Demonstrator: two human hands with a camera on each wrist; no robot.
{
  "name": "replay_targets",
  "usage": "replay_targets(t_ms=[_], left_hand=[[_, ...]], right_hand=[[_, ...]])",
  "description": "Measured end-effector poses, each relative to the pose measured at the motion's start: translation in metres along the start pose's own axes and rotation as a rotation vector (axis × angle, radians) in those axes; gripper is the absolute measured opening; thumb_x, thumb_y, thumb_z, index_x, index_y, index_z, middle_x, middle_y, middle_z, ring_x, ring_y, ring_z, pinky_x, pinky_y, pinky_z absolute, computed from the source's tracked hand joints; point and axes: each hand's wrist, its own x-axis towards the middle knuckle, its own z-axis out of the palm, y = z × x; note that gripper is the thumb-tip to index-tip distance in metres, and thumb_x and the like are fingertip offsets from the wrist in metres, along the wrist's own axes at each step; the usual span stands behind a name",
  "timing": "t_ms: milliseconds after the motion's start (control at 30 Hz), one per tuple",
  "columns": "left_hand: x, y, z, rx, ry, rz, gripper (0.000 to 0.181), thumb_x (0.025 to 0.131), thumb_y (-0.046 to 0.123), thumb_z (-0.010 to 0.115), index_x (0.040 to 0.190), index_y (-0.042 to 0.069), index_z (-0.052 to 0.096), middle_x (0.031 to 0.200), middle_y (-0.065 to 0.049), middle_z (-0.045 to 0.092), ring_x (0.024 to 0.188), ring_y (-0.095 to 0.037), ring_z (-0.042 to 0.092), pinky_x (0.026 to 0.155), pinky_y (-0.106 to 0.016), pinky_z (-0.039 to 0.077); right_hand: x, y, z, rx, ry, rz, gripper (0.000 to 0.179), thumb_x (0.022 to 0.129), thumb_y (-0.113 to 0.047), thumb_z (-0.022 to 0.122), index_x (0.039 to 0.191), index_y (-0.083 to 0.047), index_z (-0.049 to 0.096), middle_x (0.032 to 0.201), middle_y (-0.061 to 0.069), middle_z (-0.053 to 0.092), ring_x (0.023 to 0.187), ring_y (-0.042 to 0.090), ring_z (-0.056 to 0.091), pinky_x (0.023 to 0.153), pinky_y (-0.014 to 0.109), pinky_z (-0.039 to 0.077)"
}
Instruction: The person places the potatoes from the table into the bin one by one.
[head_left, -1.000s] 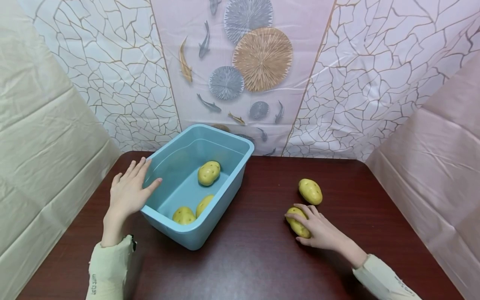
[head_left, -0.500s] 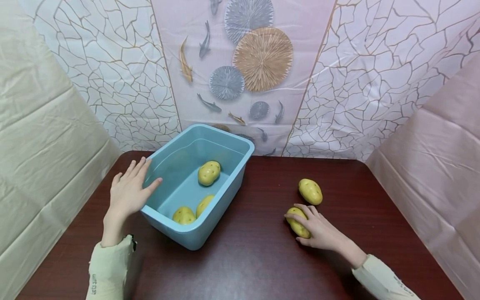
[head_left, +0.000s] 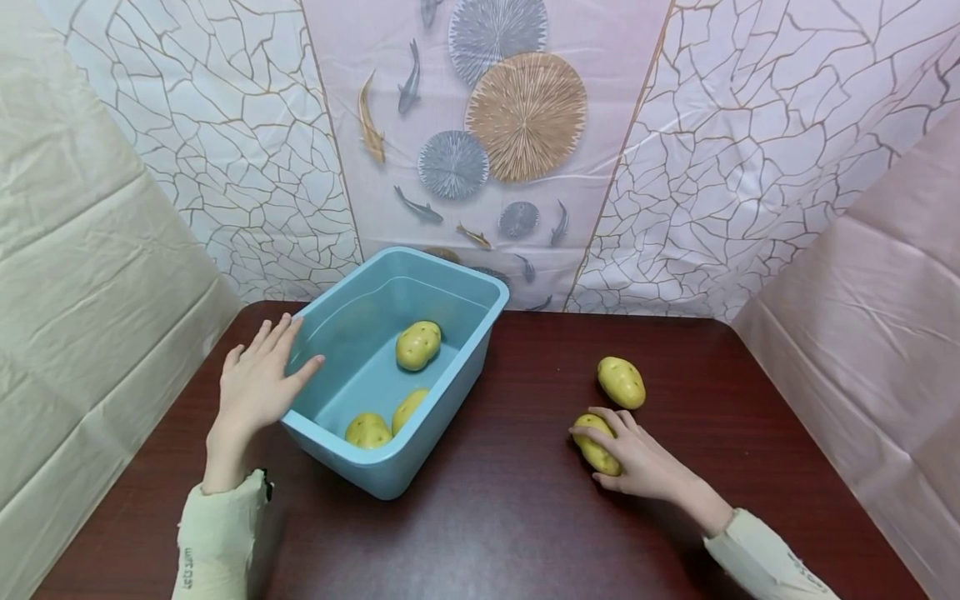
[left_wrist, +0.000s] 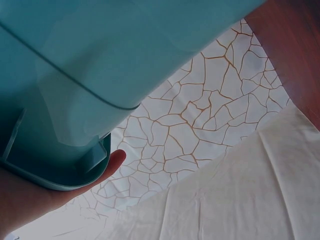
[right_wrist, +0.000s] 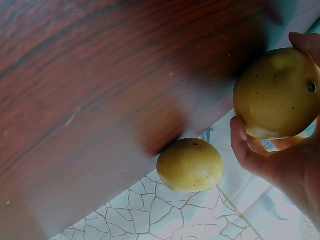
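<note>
My right hand (head_left: 637,458) grips a yellow potato (head_left: 596,446) on the right side of the table, thumb and fingers curled about it; the right wrist view shows this potato (right_wrist: 277,95) large between the fingertips. Just beyond lies a second potato (head_left: 621,383), apart from the hand. A blue plastic bin (head_left: 457,400) stands left of centre with three potatoes inside, one potato (head_left: 417,346) toward the back and two near the front. My left hand (head_left: 258,379) rests on the bin's left rim with its fingers straight and spread. In the left wrist view the bin's outer wall (left_wrist: 100,60) covers part of that hand.
The dark red-brown wooden table (head_left: 510,533) spans the space between the hands. A patterned cloth (head_left: 465,108) hangs behind its back edge. Plain pale cloths (head_left: 82,250) close off the left and right sides.
</note>
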Motion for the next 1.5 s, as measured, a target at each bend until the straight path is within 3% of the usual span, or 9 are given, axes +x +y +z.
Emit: replay_targets(t_ms=[1500], left_hand=[[0.0001, -0.0001, -0.0001, -0.006, 0.002, -0.007, 0.069, 0.089, 0.046, 0.042, 0.142, 0.008, 0.021, 0.147, -0.019, 0.019, 0.136, -0.038, 0.012, 0.1, -0.062, 0.011]], right_hand=[[0.0075, -0.006, -0.0072, 0.008, 0.034, -0.005, 0.061, 0.058, -0.025, 0.075, 0.115, -0.021, 0.056, 0.119, 0.013, 0.049, 0.1, 0.032, 0.046, 0.072, 0.039, 0.046]])
